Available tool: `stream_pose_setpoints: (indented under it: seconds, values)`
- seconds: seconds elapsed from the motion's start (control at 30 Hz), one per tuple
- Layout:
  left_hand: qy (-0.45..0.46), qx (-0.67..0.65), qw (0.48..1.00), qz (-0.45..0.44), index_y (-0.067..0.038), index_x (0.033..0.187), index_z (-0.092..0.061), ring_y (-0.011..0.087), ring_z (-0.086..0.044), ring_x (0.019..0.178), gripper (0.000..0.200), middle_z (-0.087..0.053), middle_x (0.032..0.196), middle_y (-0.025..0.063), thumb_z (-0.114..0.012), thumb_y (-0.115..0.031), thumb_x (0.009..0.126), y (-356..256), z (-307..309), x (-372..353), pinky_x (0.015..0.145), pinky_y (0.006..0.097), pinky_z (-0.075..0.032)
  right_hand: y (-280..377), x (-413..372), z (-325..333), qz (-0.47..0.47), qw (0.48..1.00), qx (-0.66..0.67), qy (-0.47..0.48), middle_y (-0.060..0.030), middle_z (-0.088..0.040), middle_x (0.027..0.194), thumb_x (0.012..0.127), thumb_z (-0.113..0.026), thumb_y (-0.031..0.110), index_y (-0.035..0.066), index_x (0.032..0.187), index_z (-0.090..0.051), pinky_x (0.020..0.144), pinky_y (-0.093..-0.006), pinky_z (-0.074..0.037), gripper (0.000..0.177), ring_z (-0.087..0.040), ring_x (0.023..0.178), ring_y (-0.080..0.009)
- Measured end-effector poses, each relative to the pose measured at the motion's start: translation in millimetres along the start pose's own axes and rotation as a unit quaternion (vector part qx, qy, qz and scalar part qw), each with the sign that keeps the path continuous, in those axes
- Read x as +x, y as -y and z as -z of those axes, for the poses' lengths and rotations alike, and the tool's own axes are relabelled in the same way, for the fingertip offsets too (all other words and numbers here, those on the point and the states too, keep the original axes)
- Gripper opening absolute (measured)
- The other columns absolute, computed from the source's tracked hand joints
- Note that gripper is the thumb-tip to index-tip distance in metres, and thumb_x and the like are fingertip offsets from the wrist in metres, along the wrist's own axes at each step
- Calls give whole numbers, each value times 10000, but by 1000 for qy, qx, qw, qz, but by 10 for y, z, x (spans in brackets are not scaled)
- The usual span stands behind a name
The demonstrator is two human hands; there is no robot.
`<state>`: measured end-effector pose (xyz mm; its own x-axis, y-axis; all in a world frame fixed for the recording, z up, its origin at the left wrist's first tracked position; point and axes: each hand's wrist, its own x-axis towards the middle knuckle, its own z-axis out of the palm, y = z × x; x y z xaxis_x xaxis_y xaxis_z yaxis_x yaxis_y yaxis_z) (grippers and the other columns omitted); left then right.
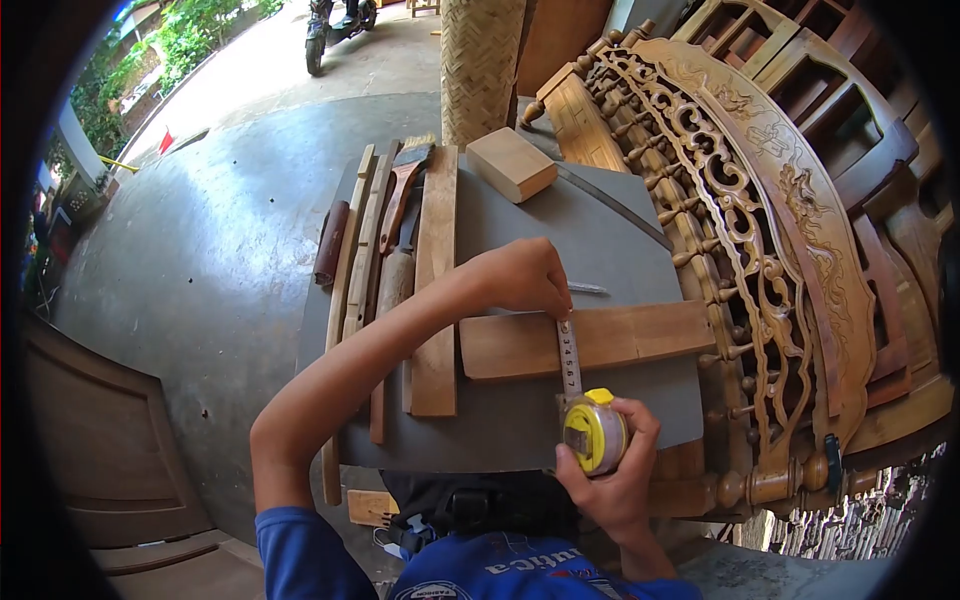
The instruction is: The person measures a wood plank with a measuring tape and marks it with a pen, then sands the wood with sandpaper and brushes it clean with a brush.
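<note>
A yellow tape measure (596, 436) sits in my right hand (622, 470), below the near edge of a flat wooden board (640, 337). Its blade (569, 360) is pulled out across the board's width, with numbers facing up. My left hand (530, 277) is closed at the blade's far end, fingers pinched by the board's far edge. The tip of the blade is hidden by the fingers. Just beyond the board lies a thin metallic piece (590, 288), partly behind my left hand. The board lies crosswise on a grey tabletop (500, 440).
Wooden strips (436, 300), a brush (404, 180) and a wooden-handled tool (396, 285) lie at the left. A wooden block (512, 165) and a metal ruler-like strip (615, 205) lie at the back. Carved furniture (740, 190) stands close at the right.
</note>
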<state>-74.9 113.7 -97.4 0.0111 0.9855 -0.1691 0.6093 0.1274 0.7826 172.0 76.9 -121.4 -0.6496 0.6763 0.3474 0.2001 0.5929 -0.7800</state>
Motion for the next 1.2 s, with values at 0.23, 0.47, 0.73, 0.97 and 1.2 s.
stream_pose_setpoints:
  seconds: [0.23, 0.47, 0.73, 0.97, 1.2]
  values:
    - [-12, 23, 999, 23, -45, 837, -697, 155, -627, 669, 217, -670, 743, 80, -672, -185, 673, -49, 0, -24, 640, 269, -489, -33, 173, -116, -15, 1000, 0, -25, -168, -444, 1028, 650, -702, 108, 7, 1116, -350, 793, -362, -414, 593, -500, 908, -260]
    - [2, 12, 1000, 21, -51, 833, -698, 153, -626, 674, 213, -671, 750, 71, -674, -194, 676, 0, -11, 3, 641, 270, -488, -55, 167, -134, 0, 999, -8, -33, -167, -434, 1019, 647, -696, 105, 9, 1113, -347, 784, -361, -413, 590, -497, 897, -258]
    - [-3, -10, 1000, 27, -49, 848, -695, 143, -622, 671, 207, -671, 747, 60, -676, -197, 703, 27, -30, -9, 634, 267, -484, -92, 157, -67, 2, 997, 63, -40, -175, -483, 1022, 697, -661, 97, -2, 1147, -361, 746, -340, -453, 550, -532, 889, -237]
    - [-97, -4, 995, -11, -23, 903, -668, 201, -618, 699, 284, -645, 757, 110, -648, -278, 779, -51, -82, -219, 653, 305, -487, -42, 365, 305, -96, 964, 246, -40, -158, -520, 1020, 791, -572, 80, 2, 1218, -343, 566, -265, -554, 491, -575, 794, -166]
    - [-170, 225, 959, -31, 29, 1232, -398, 323, -481, 1034, 640, -484, 1124, 190, -585, -415, 809, -232, -623, -610, 872, 427, -384, -232, 1207, 580, 42, 982, 162, -89, -126, -506, 1056, 820, -572, 173, -5, 1175, -408, 759, -258, -462, 429, -554, 871, -172]
